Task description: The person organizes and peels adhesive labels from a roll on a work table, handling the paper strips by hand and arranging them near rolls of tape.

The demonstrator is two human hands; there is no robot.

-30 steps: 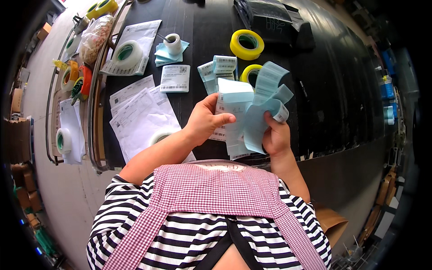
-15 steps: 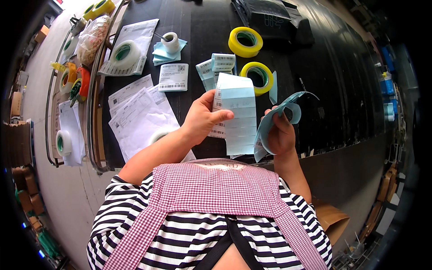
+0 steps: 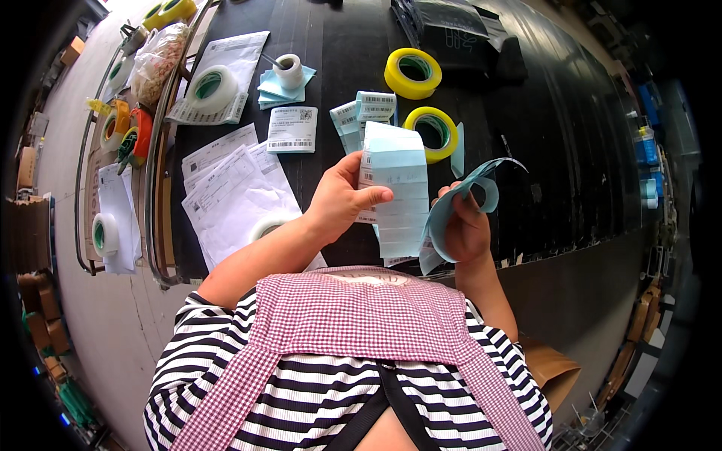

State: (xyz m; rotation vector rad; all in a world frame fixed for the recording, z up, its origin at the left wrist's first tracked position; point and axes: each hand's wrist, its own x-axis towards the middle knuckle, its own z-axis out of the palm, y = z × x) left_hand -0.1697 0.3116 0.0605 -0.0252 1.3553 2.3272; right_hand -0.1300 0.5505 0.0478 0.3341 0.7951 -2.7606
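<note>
My left hand (image 3: 342, 199) pinches a folded strip of barcode labels (image 3: 400, 195) between thumb and fingers. The strip's pale blue backing faces up, with faint handwriting on it, and a printed barcode side shows along its left edge. To the right, my right hand (image 3: 468, 225) is closed on a curled light-blue label strip (image 3: 445, 218), whose loose end arcs away to the upper right. Part of the right hand's fingers is hidden by the curl. Just beyond the left hand lie more folded barcode labels (image 3: 376, 107), beside a yellow tape roll (image 3: 453, 139).
Another yellow tape roll (image 3: 389, 75) lies farther back, before a black plastic package (image 3: 451, 34). Printed sheets (image 3: 233, 192) and a stack of square labels (image 3: 292, 129) lie on the left. A metal-railed cart (image 3: 153, 173) borders the black table, holding a red-handled tape dispenser (image 3: 141, 139).
Both hands keep their hold on the label strips, with only slight shifts. The right hand and its curled strip have moved a little to the left.
</note>
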